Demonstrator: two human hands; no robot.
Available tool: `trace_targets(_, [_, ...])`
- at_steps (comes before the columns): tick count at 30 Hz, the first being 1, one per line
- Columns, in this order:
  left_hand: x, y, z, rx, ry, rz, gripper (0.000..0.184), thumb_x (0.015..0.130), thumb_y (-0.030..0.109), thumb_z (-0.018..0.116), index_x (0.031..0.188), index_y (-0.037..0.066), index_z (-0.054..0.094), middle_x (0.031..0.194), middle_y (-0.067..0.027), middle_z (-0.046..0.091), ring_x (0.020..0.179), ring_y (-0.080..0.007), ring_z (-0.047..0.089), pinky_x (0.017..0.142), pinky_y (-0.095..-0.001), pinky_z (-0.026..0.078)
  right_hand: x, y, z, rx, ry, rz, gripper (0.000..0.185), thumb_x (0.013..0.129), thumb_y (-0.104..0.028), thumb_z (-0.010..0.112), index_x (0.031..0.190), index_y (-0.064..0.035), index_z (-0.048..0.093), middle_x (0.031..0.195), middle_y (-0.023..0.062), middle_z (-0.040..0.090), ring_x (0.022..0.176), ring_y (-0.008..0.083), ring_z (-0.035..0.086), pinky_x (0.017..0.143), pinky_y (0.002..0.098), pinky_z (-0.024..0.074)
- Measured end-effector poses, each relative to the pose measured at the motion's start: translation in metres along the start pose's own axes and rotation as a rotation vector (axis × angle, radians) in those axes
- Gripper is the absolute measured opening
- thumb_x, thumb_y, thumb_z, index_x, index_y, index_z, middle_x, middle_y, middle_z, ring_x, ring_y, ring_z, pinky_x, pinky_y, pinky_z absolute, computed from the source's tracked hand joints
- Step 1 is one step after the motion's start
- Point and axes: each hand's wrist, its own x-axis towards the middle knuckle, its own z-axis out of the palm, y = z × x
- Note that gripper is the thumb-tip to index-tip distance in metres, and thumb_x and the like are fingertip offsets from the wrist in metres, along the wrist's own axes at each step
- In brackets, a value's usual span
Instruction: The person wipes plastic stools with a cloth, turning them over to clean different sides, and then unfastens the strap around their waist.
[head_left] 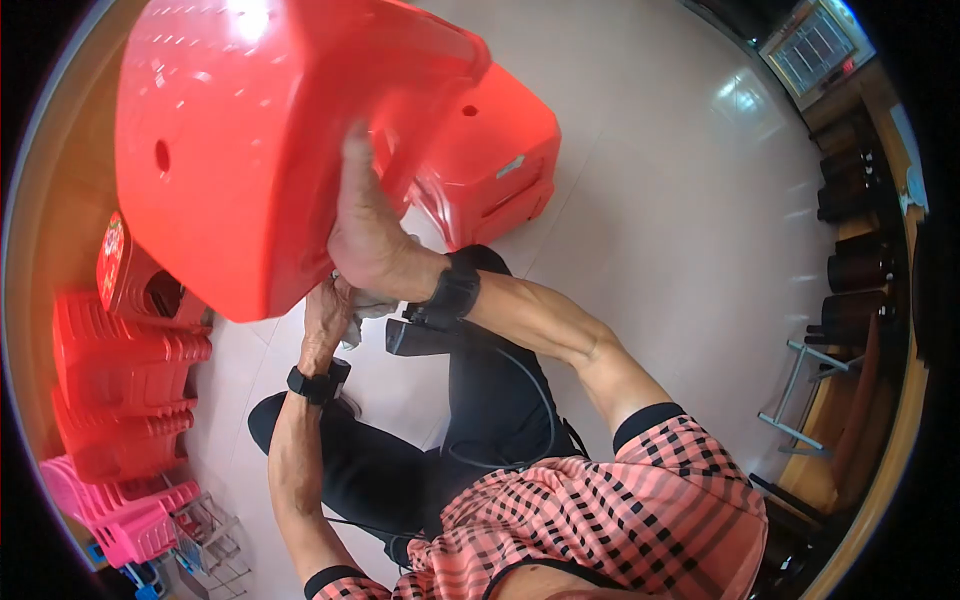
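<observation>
A large red plastic stool (220, 150) is held up tilted at the upper left, close to the camera. My right hand (375, 235) grips the stool's side, with one blurred digit pointing up along it and the other fingers hidden. Below the stool's lower corner, my left hand (328, 310) is closed, its fingers bunched around a pale grey cloth (372, 305). The cloth hangs partly under my right wrist. Behind the raised stool, a second red stool (500, 150) rests on the floor, with a small sticker on it.
Stacked red stools (125, 350) line the left wall, with pink plastic chairs (125, 510) and a metal rack (210, 545) nearer me. Dark round containers (855, 270) and a grey folding frame (805, 395) stand along the right. Pale tiled floor (660, 180) lies between.
</observation>
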Motion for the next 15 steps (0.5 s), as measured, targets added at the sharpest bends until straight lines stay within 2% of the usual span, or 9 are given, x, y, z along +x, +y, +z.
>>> trace_targets(2, [0.009, 0.033, 0.005, -0.049, -0.055, 0.014, 0.047, 0.096, 0.031, 0.054, 0.128, -0.003, 0.049, 0.125, -0.0236, 0.055, 0.118, -0.0355, 0.051, 0.100, -0.0425, 0.037, -0.004, -0.018, -0.005, 0.094, 0.049, 0.012, 0.085, 0.085, -0.076, 0.035, 0.137, -0.0083, 0.040, 0.136, 0.0051, 0.047, 0.125, 0.0177, 0.044, 0.106, 0.0367, 0.0361])
trace_targets(3, [0.009, 0.058, 0.011, -0.167, 0.048, 0.152, 0.044, 0.095, 0.030, 0.056, 0.127, 0.000, 0.052, 0.125, -0.0209, 0.056, 0.116, -0.0358, 0.052, 0.100, -0.0427, 0.038, -0.004, -0.027, -0.012, 0.120, 0.061, 0.012, 0.085, 0.085, -0.076, 0.034, 0.140, -0.0111, 0.035, 0.141, 0.0026, 0.042, 0.130, 0.0179, 0.039, 0.109, 0.0381, 0.0314])
trace_targets(5, [0.017, 0.078, 0.014, -0.104, 0.037, 0.192, 0.040, 0.094, 0.029, 0.057, 0.123, 0.001, 0.055, 0.125, -0.0196, 0.056, 0.116, -0.0352, 0.052, 0.099, -0.0424, 0.038, 0.001, -0.040, -0.026, 0.181, 0.082, -0.017, 0.088, 0.084, -0.078, 0.034, 0.144, -0.0140, 0.030, 0.147, 0.0009, 0.035, 0.137, 0.0198, 0.031, 0.114, 0.0409, 0.0230])
trace_targets(6, [0.022, 0.085, 0.016, -0.075, 0.034, 0.211, 0.038, 0.094, 0.029, 0.058, 0.122, 0.002, 0.057, 0.126, -0.0189, 0.056, 0.115, -0.0349, 0.052, 0.099, -0.0423, 0.038, 0.000, -0.048, -0.030, 0.191, 0.089, -0.042, 0.089, 0.083, -0.079, 0.035, 0.144, -0.0140, 0.030, 0.148, 0.0011, 0.035, 0.137, 0.0203, 0.030, 0.114, 0.0413, 0.0232])
trace_targets(10, [0.027, 0.111, 0.017, -0.023, 0.025, 0.296, 0.036, 0.093, 0.031, 0.060, 0.114, 0.001, 0.062, 0.106, -0.0174, 0.066, 0.096, -0.0312, 0.062, 0.086, -0.0401, 0.046, -0.001, -0.058, -0.043, 0.181, 0.111, -0.127, 0.095, 0.078, -0.083, 0.037, 0.144, -0.0152, 0.030, 0.146, 0.0023, 0.036, 0.135, 0.0227, 0.032, 0.113, 0.0430, 0.0265])
trace_targets(15, [0.031, 0.120, 0.016, -0.023, -0.067, 0.148, 0.041, 0.092, 0.036, 0.060, 0.107, -0.002, 0.063, 0.089, -0.0194, 0.069, 0.080, -0.0305, 0.065, 0.075, -0.0392, 0.049, 0.000, -0.066, -0.052, 0.214, 0.134, -0.133, 0.094, 0.078, -0.083, 0.037, 0.142, -0.0150, 0.034, 0.141, 0.0037, 0.041, 0.132, 0.0239, 0.038, 0.109, 0.0455, 0.0320])
